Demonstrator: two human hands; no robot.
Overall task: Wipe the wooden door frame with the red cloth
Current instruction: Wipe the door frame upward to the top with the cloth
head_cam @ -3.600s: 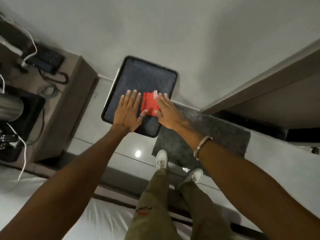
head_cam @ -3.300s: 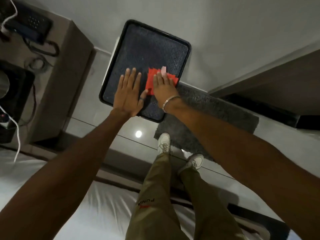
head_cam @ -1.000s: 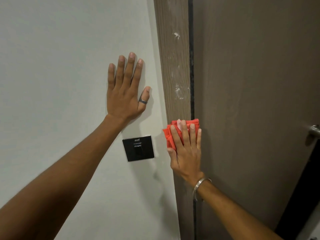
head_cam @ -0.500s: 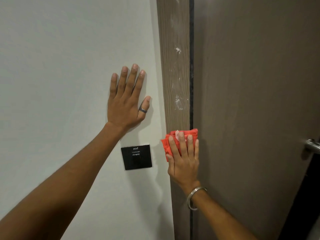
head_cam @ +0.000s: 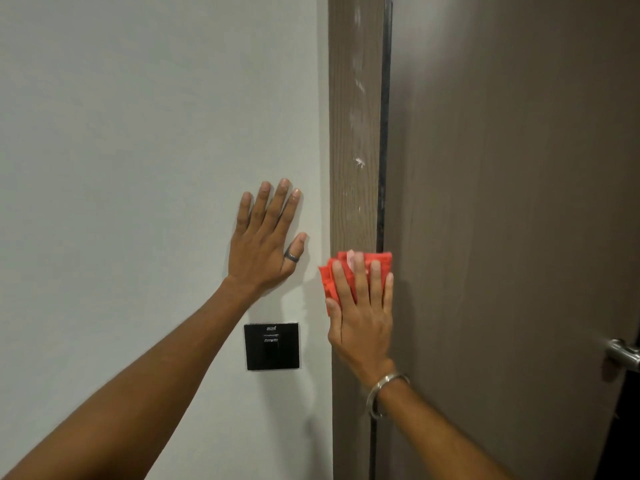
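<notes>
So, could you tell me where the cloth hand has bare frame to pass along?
Bare frame runs above the cloth, between wall and door. Leftward is crowded: left hand, switch. The right hand covers the frame below.

wall (head_cam: 138, 133): pale, 9 o'clock | black switch plate (head_cam: 272, 346): on wall, 6 o'clock | door (head_cam: 502, 202): brown, 3 o'clock | metal handle (head_cam: 623, 355): 4 o'clock edge

— Any writing to read here?
— Only on the black wall plate (head_cam: 272, 347), lower middle of the frame: two small pale marks near its top edge, too tiny and blurred to make out.
— Anything else?
— No.
</notes>
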